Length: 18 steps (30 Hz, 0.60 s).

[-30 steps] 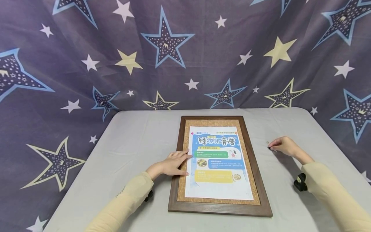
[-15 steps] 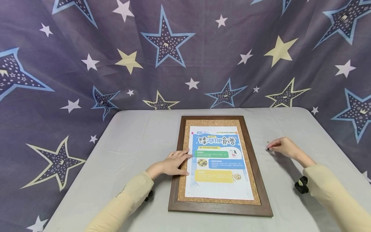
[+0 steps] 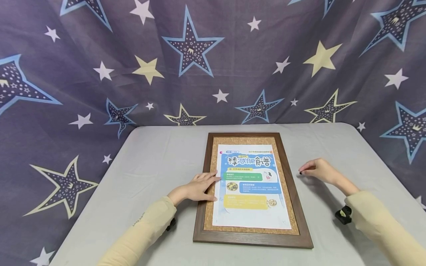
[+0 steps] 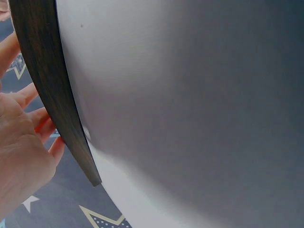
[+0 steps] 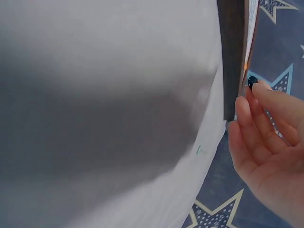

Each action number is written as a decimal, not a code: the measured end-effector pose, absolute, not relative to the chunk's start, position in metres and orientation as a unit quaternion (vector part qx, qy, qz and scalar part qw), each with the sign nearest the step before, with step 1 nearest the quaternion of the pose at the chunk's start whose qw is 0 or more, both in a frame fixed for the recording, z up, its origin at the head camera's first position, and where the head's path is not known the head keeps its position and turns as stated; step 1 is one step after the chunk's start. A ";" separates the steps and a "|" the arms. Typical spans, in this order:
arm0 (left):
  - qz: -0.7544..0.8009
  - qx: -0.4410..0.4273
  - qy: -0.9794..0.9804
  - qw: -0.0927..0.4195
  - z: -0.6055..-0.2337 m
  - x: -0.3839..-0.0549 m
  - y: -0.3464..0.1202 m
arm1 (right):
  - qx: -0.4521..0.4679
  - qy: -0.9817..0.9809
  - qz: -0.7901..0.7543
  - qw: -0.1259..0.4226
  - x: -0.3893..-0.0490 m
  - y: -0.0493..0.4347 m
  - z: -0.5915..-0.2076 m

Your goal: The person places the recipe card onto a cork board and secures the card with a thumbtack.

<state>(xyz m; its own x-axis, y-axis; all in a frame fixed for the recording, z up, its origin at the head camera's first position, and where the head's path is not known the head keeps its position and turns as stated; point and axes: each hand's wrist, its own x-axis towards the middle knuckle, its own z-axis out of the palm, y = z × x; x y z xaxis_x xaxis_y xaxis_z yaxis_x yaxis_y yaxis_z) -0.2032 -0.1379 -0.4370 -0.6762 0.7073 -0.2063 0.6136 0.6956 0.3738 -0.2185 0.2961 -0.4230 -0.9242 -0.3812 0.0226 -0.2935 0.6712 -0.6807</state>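
Right hand (image 3: 319, 170) has shifted inward since the earlier frames, from nearer the table's right edge toward the frame's right rail, now just beside it but apart from it. Fingers curled together, tips pinching a small dark pin (image 5: 252, 81); the right wrist view shows the round dark head between thumb and fingertips (image 5: 244, 110), close to the frame's end. Left hand (image 3: 194, 189) unchanged: fingers (image 3: 209, 177) straight and slightly spread, lying flat over the left rail of the dark wooden frame (image 3: 296, 218) and onto the cork, tips touching the left edge of the printed sheet (image 3: 249, 184). Left wrist view: fingers behind the dark rail (image 4: 52, 95). Sheet lies centred on the cork board (image 3: 208, 210), blue and white with yellow and green boxes. Frame lies flat at the middle of the grey table (image 3: 149, 166), long side running front to back. A tiny speck, possibly another pin, lies on the table near the right edge. Star-patterned cloth (image 3: 100, 55) hangs behind and round the table's edges.
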 end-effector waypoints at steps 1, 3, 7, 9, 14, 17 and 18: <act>0.139 0.365 0.905 0.170 -0.437 -0.203 -0.138 | -0.189 0.910 -0.364 0.063 -0.218 0.294 -0.422; 0.139 0.365 0.905 0.170 -0.437 -0.203 -0.138 | -0.194 0.906 -0.370 0.067 -0.216 0.291 -0.421; 0.137 0.363 0.906 0.170 -0.437 -0.203 -0.138 | -0.202 0.902 -0.374 0.078 -0.212 0.285 -0.420; 0.135 0.362 0.906 0.171 -0.437 -0.204 -0.137 | -0.205 0.900 -0.375 0.082 -0.211 0.283 -0.419; 0.135 0.360 0.907 0.174 -0.437 -0.204 -0.137 | -0.230 0.896 -0.370 0.084 -0.207 0.277 -0.419; 0.138 0.359 0.906 0.174 -0.437 -0.204 -0.137 | -0.238 0.893 -0.370 0.096 -0.204 0.273 -0.418; 0.139 0.359 0.906 0.174 -0.437 -0.204 -0.137 | -0.239 0.892 -0.370 0.100 -0.203 0.271 -0.418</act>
<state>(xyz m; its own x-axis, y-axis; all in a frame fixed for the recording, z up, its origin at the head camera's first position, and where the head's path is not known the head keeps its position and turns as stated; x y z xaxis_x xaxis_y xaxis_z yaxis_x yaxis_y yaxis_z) -0.2036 -0.1369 -0.4367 -0.6814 0.6995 -0.2155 0.6028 0.7033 0.3767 -0.2028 0.2711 -0.4178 -0.8657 -0.5006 -0.0015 -0.3528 0.6122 -0.7076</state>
